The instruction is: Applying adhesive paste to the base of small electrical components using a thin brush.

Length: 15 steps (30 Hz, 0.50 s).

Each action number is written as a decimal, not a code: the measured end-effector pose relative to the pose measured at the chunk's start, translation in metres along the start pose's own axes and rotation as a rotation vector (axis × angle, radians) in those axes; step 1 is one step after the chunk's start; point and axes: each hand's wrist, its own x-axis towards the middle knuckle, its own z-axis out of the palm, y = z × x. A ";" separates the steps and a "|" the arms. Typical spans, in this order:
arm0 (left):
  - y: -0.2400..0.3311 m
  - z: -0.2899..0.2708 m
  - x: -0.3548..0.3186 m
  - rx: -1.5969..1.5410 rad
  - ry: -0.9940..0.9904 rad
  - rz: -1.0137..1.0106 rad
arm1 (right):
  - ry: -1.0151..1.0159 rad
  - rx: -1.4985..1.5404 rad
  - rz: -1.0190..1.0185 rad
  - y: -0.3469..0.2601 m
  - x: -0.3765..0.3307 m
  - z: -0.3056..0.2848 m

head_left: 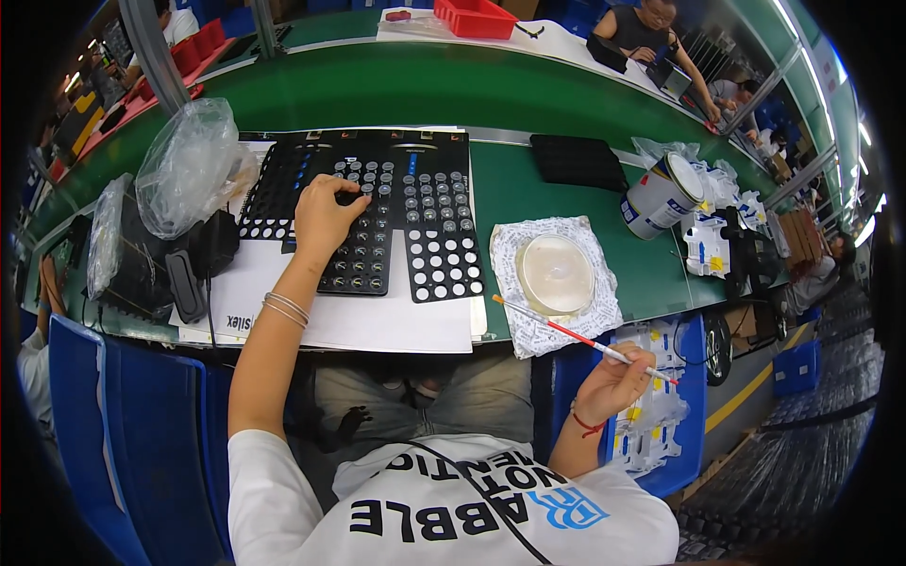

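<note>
A: So, status. Left hand [326, 215] sits on the black perforated tray [363, 212] on the white sheet [377, 316] at the bench edge, fingers curled down onto one of the small round grey buttons [368, 179] in the holes. Fingertips are hidden, so I can't tell if it actually pinches a part or just presses it.

B: Right hand?

A: Right hand [618, 377] is low, off the bench, closed around a thin white-and-red brush [576, 335]. Held near the back end, pencil style. Tip points toward the shallow clear dish [555, 274] on its printed cloth [528, 335].

B: Handling?

A: Buttons look tiny, light, probably rubbery, so easy to flick out of a hole. Best taken by the rim with two fingertips. Tray looks thin and flexible; I'd lift it by two opposite edges, flat, or parts spill. Brush is light and stiff, no issue.

B: Nearby hazards?

A: Open paint tin [661, 193] lies tilted, well right of the tray. Clear plastic bags [189, 165] to the left.
</note>
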 end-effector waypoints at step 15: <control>0.066 -0.004 -0.041 0.078 -0.054 0.201 | 0.025 0.025 0.042 0.004 -0.002 0.000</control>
